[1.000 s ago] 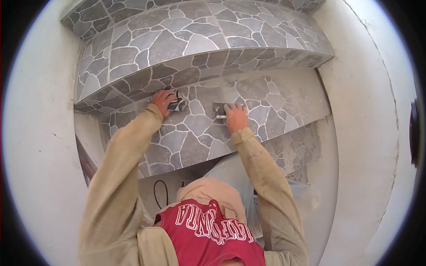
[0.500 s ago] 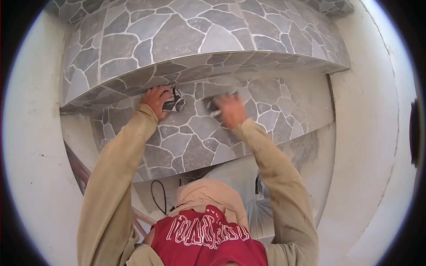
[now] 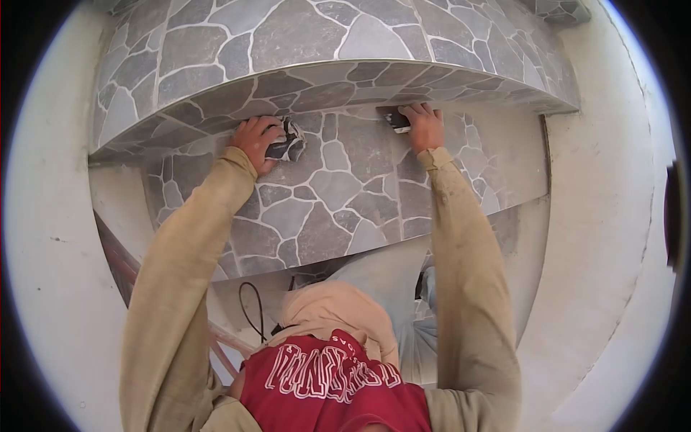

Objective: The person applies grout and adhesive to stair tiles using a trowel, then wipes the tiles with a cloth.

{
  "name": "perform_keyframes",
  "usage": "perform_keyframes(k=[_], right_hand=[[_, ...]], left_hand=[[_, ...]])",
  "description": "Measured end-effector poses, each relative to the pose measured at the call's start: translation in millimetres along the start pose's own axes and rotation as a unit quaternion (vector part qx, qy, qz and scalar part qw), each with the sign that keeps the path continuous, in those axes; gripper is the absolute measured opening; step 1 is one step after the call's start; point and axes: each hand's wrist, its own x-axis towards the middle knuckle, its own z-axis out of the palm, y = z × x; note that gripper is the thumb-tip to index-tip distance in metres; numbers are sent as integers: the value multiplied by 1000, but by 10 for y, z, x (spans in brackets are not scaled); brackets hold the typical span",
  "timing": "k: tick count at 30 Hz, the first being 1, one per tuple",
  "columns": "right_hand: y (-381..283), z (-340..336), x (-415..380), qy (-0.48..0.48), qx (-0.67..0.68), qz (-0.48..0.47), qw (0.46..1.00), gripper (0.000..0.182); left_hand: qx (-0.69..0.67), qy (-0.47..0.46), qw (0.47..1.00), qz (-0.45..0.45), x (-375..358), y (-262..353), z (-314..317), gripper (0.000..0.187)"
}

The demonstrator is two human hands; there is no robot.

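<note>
Two hands are seen, each with one thing in it, and two tan sleeves run up to them from the bottom of the view. At the left, the left hand (image 3: pixel 254 142) is curled around one crumpled grey-and-white rag (image 3: pixel 286 144), which is pressed against the tiled riser (image 3: pixel 338 194) just under the lip of the step above; the rag is a bunched lump with no clear long axis. Further right, the right hand (image 3: pixel 423 126) is closed with fingers together over one small flat dark scraper (image 3: pixel 395 119), of which only the left end is seen. The scraper is laid against the riser right at the joint under the step's overhang (image 3: pixel 345 75), with its long axis roughly level and its free end pointed left, toward the rag. The two things are kept well apart along the same joint.

The surface is one of curved stair steps, covered in grey irregular stone-pattern tile with pale grout lines. Plain white plastered walls (image 3: pixel 612 216) are seen at both sides. One black cable loop (image 3: pixel 250 311) is visible below, beside a red garment.
</note>
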Motion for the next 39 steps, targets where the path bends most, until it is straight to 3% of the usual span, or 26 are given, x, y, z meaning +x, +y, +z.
perform_keyframes(k=[5,10,11,13,14,16,17,19,20,22,25,26,27,29,30,32,33,35,36,38,39], right_hand=[[-222,-124,-89,-35,16,-58,998,28],[-871,134,-509,8,44,-231,972,33],[-674,104,-405,8,43,-225,973,33],[-160,9,-45,9,26,52,998,31],[-236,61,-68,11,30,51,998,31],[-444,101,-339,7,29,-83,996,27],[-614,48,-442,8,25,-82,996,27],[-961,2,-573,-11,71,-178,981,26],[-643,338,-525,75,45,-159,983,26],[-83,218,-113,-28,50,79,995,23],[-254,52,-231,-50,55,16,997,18],[-530,158,-400,132,71,-106,983,14],[-817,44,-496,136,66,-103,983,14],[-1218,-204,-532,-27,94,-142,985,17],[-953,-85,-402,-21,96,-136,986,17],[-223,304,-150,79,67,97,990,15],[-240,288,-172,79,75,101,989,15],[-267,96,-214,3,36,55,998,15],[-484,279,-372,75,52,-23,996,14],[-1118,96,-524,-9,61,-138,989,20],[-1044,145,-442,-4,59,-137,989,20]], left_hand=[[-2,12,1000,10,30,-40,52,49],[-20,-3,1000,0,26,-24,11,49],[-21,-5,1000,5,36,-31,25,49],[-9,-2,1000,-1,22,-14,1,48],[-5,-3,1000,-2,8,-34,-20,48],[-22,-7,1000,-3,41,-2,-19,48],[-24,-4,1000,0,54,-2,9,48],[-18,-5,1000,8,48,-52,33,47],[-15,-14,1000,15,38,-58,37,47],[-2,-21,1000,-11,38,-10,11,50],[-14,-11,1000,-9,50,9,5,50],[-17,-10,1000,-1,58,28,11,50],[-16,-14,1000,-6,42,21,2,50],[-7,-15,1000,-4,91,13,4,51],[-6,-12,1000,-3,90,2,19,51],[-3,-21,1000,-3,45,-13,42,52],[-5,-19,1000,-5,44,0,43,52],[-9,-21,1000,6,48,-30,25,53],[-6,-19,1000,5,45,-32,41,53],[-1,-10,1000,5,66,-18,56,53],[1,-16,1000,1,73,-21,57,53]])
